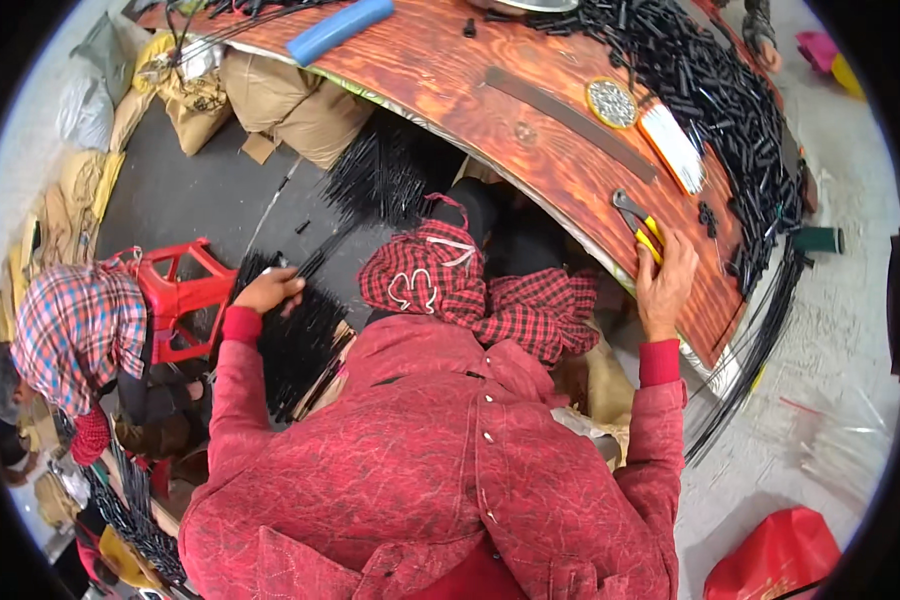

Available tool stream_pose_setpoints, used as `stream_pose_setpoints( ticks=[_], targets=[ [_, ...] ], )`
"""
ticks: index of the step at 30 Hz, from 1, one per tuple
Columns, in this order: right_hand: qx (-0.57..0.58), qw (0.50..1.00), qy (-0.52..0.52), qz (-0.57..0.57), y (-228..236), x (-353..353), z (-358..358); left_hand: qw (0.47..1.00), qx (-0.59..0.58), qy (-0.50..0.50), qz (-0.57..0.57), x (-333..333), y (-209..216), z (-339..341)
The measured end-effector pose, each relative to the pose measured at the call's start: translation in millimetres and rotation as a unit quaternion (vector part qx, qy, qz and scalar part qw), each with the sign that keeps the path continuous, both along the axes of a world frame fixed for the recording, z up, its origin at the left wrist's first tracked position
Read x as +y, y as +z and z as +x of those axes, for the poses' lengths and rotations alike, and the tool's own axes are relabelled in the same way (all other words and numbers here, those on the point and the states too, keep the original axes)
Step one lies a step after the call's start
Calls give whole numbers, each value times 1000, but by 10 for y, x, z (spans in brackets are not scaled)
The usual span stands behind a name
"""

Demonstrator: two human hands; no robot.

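My left hand (272,291) is out to the left with its fingers pinched together. Thin black rods (322,254) seem to pass between those fingers, slanting away to the upper right; their exact number is hard to see. Below it lies a dense pile of black rods (308,345). At the near edge of the wooden table, my right hand (667,285) is closed around the yellow handles of end-cutting pliers (630,212), whose metal jaws point away from me. Several short black pieces (708,215) lie just right of the pliers.
The reddish wooden table (420,60) carries a heap of black tubes (705,95), a round dish of small metal parts (611,103), a white-filled tray (672,148), a flat bar (570,122) and a blue roll (340,30). A co-worker (85,330) sits left, beside a red stool (185,295).
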State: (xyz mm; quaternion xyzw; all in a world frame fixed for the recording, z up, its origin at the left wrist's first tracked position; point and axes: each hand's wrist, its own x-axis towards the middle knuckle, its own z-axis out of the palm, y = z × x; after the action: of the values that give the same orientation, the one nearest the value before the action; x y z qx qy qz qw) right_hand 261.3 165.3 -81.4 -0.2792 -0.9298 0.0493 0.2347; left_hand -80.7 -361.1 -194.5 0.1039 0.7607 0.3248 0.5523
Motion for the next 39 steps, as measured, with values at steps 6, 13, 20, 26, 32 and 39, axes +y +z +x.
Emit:
stream_pose_setpoints(
  ticks=[6, 13, 20, 26, 32, 39],
  targets=[
    [6, 1000, -17, -2, -30, -37, 43, 980, 192, 47, 30, 982, -912, -668],
    [15, 1000, -25, 2, -76, -61, -81, 916, 370, 112, 108, 1795, -1739, -1232],
    [53, 996, -59, 40, -18, 14, 77, 936, -27, 249, 249, 2055, -1920, -115],
    [75, 994, -73, -35, 87, 4, 196, 921, -52, 222, 316, 2123, -1206, 443],
    [135, 950, -278, 49, 255, 510, 1440, 932, 42, 33, 358, 2784, -413, 850],
    [93, 821, -548, -125, 77, 1033, 2816, 948, 25, -80, 308, 3106, -458, 1250]
  ],
)
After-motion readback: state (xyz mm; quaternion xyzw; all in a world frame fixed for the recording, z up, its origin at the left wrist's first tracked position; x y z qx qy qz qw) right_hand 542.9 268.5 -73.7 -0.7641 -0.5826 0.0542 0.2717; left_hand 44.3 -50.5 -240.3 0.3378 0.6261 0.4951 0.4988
